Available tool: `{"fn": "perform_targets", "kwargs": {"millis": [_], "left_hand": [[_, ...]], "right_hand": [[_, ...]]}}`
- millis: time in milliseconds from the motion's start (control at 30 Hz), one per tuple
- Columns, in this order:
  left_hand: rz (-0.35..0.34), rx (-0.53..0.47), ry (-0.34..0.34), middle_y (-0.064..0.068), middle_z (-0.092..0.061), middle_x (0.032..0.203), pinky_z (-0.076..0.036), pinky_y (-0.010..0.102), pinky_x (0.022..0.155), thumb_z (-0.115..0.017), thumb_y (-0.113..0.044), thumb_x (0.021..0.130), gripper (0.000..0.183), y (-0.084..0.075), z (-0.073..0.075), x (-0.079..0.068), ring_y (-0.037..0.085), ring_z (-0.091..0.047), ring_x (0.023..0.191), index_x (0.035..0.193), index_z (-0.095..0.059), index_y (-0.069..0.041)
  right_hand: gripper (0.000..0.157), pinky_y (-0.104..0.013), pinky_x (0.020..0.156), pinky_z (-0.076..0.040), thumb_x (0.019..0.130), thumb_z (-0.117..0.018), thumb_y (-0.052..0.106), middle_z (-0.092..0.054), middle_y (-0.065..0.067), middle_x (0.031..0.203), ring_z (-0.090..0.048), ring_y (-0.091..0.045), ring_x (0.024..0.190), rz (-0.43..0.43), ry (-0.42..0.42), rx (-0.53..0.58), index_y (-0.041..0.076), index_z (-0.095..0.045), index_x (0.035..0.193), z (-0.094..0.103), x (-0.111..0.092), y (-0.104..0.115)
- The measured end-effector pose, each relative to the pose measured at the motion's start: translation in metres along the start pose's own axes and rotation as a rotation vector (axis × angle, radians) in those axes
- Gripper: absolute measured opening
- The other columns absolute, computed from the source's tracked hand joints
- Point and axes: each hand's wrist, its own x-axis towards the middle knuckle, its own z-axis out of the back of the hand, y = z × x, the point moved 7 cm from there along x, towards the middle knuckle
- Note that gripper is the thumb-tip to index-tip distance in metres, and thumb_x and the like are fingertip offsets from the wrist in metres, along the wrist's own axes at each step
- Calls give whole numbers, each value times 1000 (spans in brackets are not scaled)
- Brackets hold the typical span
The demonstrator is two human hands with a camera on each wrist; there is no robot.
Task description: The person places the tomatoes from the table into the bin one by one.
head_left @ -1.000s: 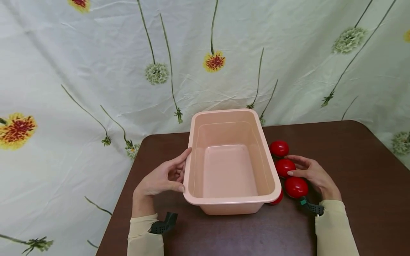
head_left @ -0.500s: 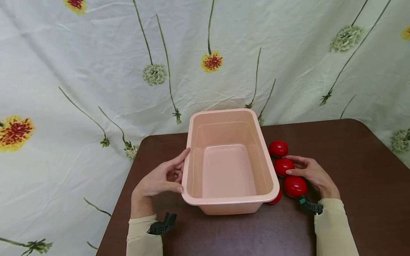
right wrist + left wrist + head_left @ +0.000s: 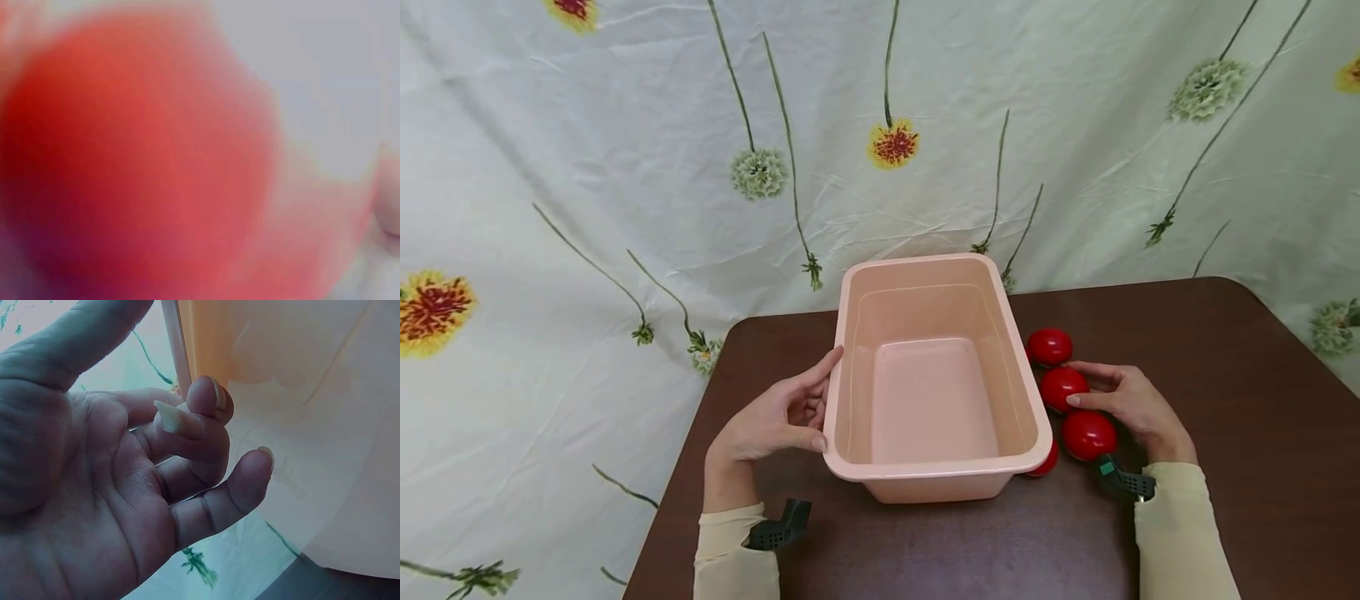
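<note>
A pink rectangular plastic basin (image 3: 934,400) stands on the dark table with nothing inside. My left hand (image 3: 775,417) is at its left side, index fingertip and thumb tip at the rim. In the left wrist view the other fingers (image 3: 250,478) bend loosely beside the basin wall (image 3: 325,456). To the basin's right, my right hand (image 3: 1138,408) has thumb and index finger on either side of a glossy red ball (image 3: 1063,389), the middle one in a row. That row also has a far red ball (image 3: 1049,347) and a near red ball (image 3: 1089,435).
Another red ball (image 3: 1043,460) is partly hidden under the basin's near right corner. Behind the brown table (image 3: 1247,400) hangs a white cloth (image 3: 962,50) printed with flowers. A blurred red ball (image 3: 137,156) fills much of the right wrist view.
The whole head view has shifted slightly left. Both hands, the basin and the red balls keep nearly the same places relative to one another.
</note>
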Motion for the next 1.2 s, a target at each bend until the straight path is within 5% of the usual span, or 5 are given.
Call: {"fn": "perform_targets", "kwargs": {"millis": [200,367,500,700,1200], "left_hand": [[2,6,8,13,-55,98,-50,24,65,-81,-26,79,105,0,1,-1,17,-51,74,157,-12,-10],[-8,16,16,13,-56,99,-50,24,66,-81,-25,80,105,1,1,-1,16,-52,74,156,-11,-8],[-23,23,16,11,-55,96,-49,23,65,-81,-24,80,105,0,2,-1,11,-51,74,156,-11,-6],[-40,38,12,11,-51,89,-45,23,61,-81,-24,80,104,-1,4,-2,10,-48,72,156,-12,-5],[-12,17,16,9,-57,95,-48,22,66,-81,-26,80,104,0,2,-1,9,-51,76,156,-12,-8]], "right_hand": [[73,-26,82,-56,83,-76,36,-65,-4,126,-66,-1,96,42,-80,-1,9,-47,144,4,-3,16],[62,-16,80,-53,88,-73,22,-63,25,110,-64,6,96,155,-162,207,6,-48,143,4,-8,29],[59,-12,79,-51,87,-74,15,-66,23,110,-66,4,96,204,-246,404,7,-51,141,7,-12,47],[57,-12,78,-52,85,-76,13,-70,16,107,-67,0,94,212,-351,537,8,-55,138,10,-22,74],[57,-12,78,-52,82,-78,13,-71,13,105,-68,-2,95,271,-424,510,5,-58,135,7,-43,118]]}}
